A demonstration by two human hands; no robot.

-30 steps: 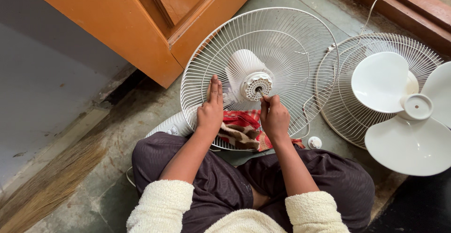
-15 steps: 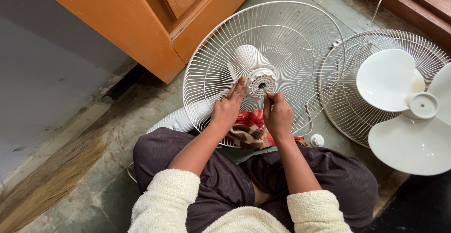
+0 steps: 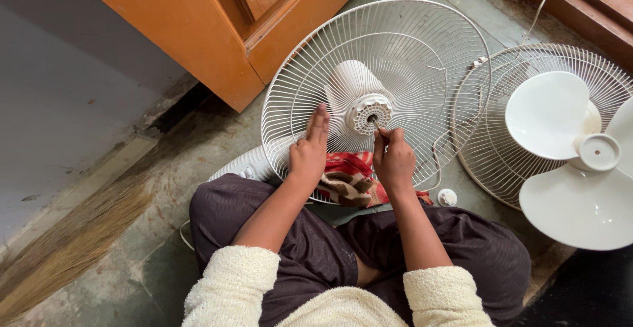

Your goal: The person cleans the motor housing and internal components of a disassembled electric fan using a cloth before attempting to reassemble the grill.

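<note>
Head view, looking down at a person seated cross-legged on the floor, dark trousers, cream fleece sleeves. Rear fan guard, white wire, lies tilted in front of the knees with the white motor housing at its centre and a ribbed white hub around the motor shaft. Left hand rests on the wire guard just left of the hub, index and middle fingers extended flat along the wires, remaining fingers curled; it grips nothing that can be made out. Right hand sits just below and right of the hub, fingers pinched narrow around a small slim object at the shaft; the object is too small to identify. Red and brown patterned cloth lies under both hands, between the guard and the lap. Small white round cap sits on the floor just right of the cloth, near the right knee. Second wire guard lies flat to the right, overlapping the edge of the first, with the white three-bladed fan blade resting on top of it. Orange wooden door stands behind the guard at upper left. Straw broom lies on the floor at lower left, well apart from the hands.
</note>
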